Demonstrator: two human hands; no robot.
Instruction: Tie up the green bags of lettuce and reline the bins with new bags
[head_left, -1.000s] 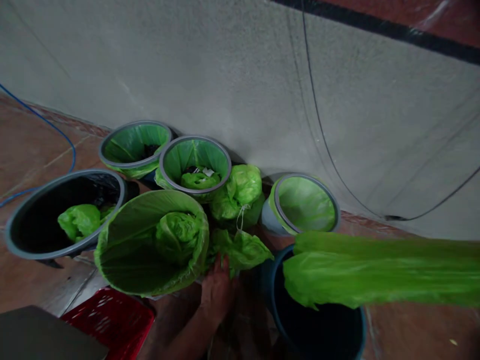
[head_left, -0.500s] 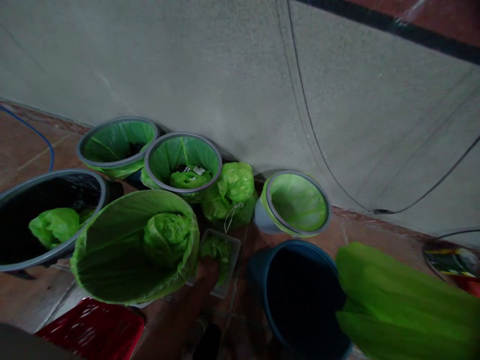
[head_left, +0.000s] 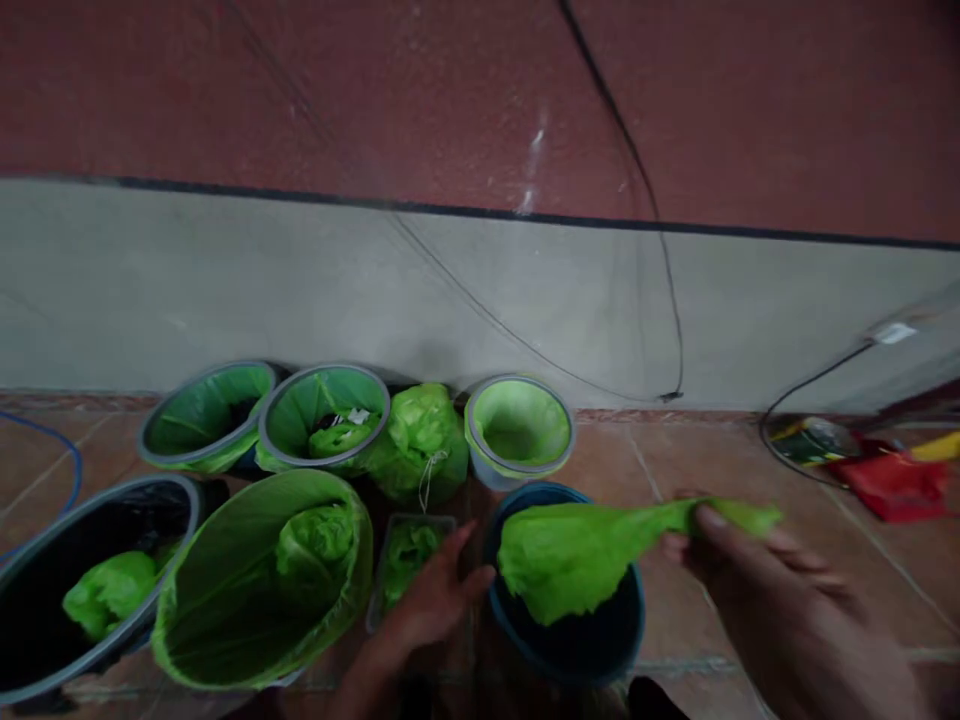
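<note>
My right hand (head_left: 757, 590) pinches a bright green plastic bag (head_left: 577, 555) by its end; the bag stretches left and hangs over the mouth of a dark blue bin (head_left: 570, 640). My left hand (head_left: 431, 605) reaches forward with fingers apart, just left of the blue bin's rim and close to a small clear tray (head_left: 409, 555) holding green plastic. It holds nothing that I can see.
Several bins lined with green bags (head_left: 262, 590) stand on the tiled floor along a grey wall (head_left: 450, 300). A tied green bag (head_left: 420, 440) lies between them. A grey bin with a black liner (head_left: 82, 580) is at left. Cables and red items (head_left: 892, 480) lie at right.
The view has tilted up, showing more wall. My right hand has come into view and drawn the green bag left over the blue bin. My left hand has come forward beside it.
</note>
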